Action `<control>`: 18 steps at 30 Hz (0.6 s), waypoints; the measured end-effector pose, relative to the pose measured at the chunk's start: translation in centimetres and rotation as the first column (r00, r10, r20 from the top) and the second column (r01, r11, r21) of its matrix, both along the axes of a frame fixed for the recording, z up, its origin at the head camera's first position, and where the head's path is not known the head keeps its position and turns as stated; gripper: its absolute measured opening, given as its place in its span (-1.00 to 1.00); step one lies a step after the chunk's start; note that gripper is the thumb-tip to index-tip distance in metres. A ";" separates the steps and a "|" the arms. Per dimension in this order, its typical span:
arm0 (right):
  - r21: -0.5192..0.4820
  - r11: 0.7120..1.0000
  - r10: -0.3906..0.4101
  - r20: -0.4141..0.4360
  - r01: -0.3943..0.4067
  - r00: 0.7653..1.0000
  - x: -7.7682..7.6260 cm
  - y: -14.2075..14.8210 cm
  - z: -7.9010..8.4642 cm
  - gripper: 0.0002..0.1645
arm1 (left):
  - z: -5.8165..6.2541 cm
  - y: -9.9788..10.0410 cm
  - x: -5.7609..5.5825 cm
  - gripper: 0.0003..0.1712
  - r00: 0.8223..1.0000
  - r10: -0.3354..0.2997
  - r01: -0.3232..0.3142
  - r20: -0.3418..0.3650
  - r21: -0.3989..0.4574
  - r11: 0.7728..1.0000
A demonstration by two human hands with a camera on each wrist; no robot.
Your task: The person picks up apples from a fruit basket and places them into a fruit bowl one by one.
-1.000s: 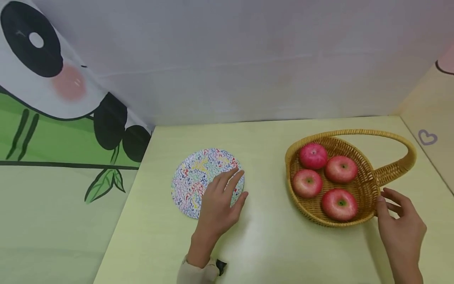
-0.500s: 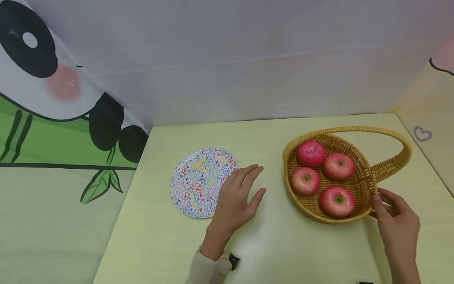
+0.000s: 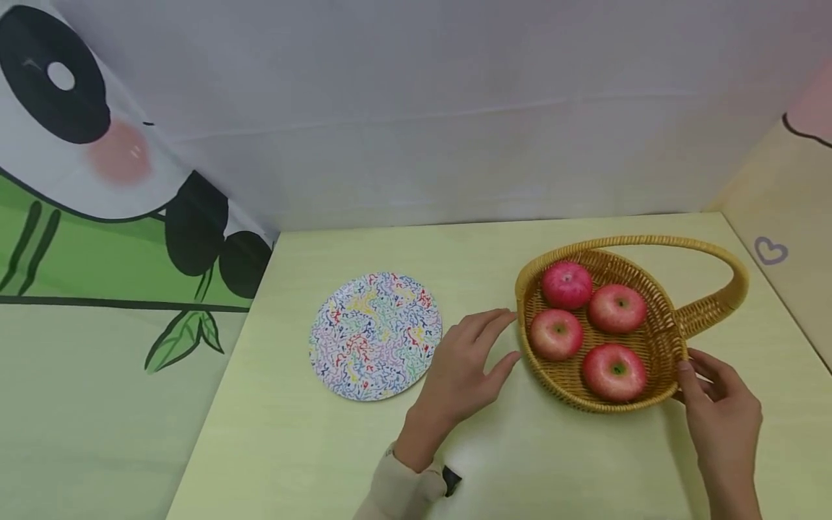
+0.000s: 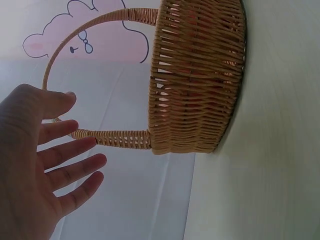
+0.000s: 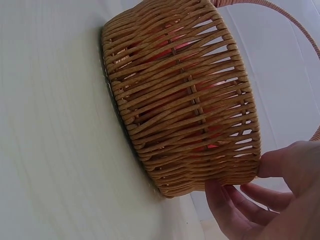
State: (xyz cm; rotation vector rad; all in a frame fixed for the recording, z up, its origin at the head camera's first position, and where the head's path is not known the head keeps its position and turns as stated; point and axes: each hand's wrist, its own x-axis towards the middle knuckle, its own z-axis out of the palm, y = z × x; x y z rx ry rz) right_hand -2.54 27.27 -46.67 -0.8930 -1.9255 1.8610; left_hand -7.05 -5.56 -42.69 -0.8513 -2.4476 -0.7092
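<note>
A woven wicker basket (image 3: 663,390) with an arched handle stands on the right half of the table, holding several red apples (image 3: 614,372). One of them, at the back left, is a deeper pink. My right hand (image 3: 724,419) grips the basket's near right edge, thumb by the rim and fingers against the outer wall. Just left of the basket is my left hand (image 3: 464,368), its fingers spread and holding nothing. In the left wrist view a gap shows between that left hand (image 4: 55,150) and the basket wall (image 4: 195,85).
Left of the left hand lies a flat round mat (image 3: 373,336) with a multicoloured squiggle pattern. The pale yellow table (image 3: 292,448) ends at a grey-white backdrop (image 3: 422,159). Cartoon-printed panels stand at the left (image 3: 97,253) and right.
My left hand has moved right, from over the round mat to beside the basket's left side. The right hand has closed in on the basket's rim. The basket has hardly moved.
</note>
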 end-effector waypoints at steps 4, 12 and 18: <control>-0.009 1.000 0.000 -0.016 0.000 1.000 0.0 0.0 0.0 -0.65 | -0.2 1.1 0.0 -0.40 0.999 -0.029 0.029 0.027 0.016 0.999; -0.005 1.000 -0.001 -0.034 0.001 0.999 0.1 -0.1 -0.1 -0.64 | -0.7 3.6 0.1 -0.37 0.987 -0.022 0.018 0.162 0.030 0.999; 0.029 1.000 0.004 -0.057 -0.002 0.998 0.2 -0.1 -0.3 -0.64 | -0.6 4.4 0.3 -0.34 0.985 0.013 -0.015 0.173 0.012 1.000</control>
